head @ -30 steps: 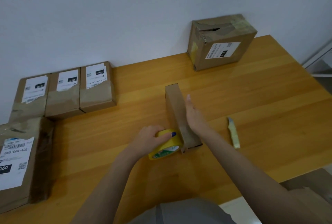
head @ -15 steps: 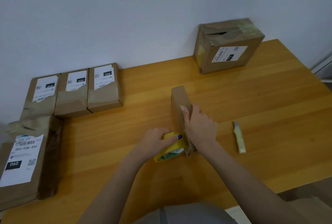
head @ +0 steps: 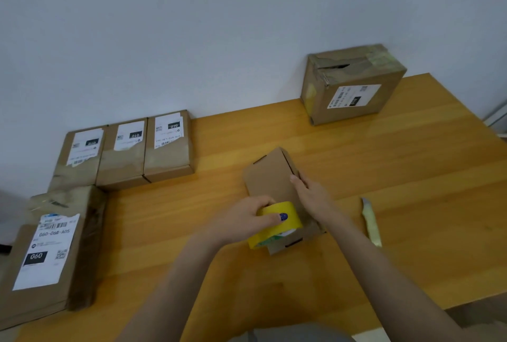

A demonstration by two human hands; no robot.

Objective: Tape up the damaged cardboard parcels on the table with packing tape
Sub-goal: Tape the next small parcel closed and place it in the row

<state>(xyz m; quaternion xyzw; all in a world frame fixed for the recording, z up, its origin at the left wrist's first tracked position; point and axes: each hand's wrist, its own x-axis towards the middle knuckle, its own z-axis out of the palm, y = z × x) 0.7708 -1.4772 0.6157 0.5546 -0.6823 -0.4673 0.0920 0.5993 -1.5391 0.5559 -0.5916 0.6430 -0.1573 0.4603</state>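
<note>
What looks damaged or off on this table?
The back-right box stands out: its top seam gapes open in a dark slit, with the cardboard crumpled around it. The leftmost small parcel in the back-left row has a label torn ragged along its lower edge.

On the table (head: 384,149), a box (head: 270,177) lies at the middle with the tape (head: 282,221) at its near end. The knife (head: 371,221) lies right of it. A row of three parcels (head: 124,155) sits back left by the wall, a large parcel (head: 49,254) before them, and a carton (head: 354,86) back right.
</note>
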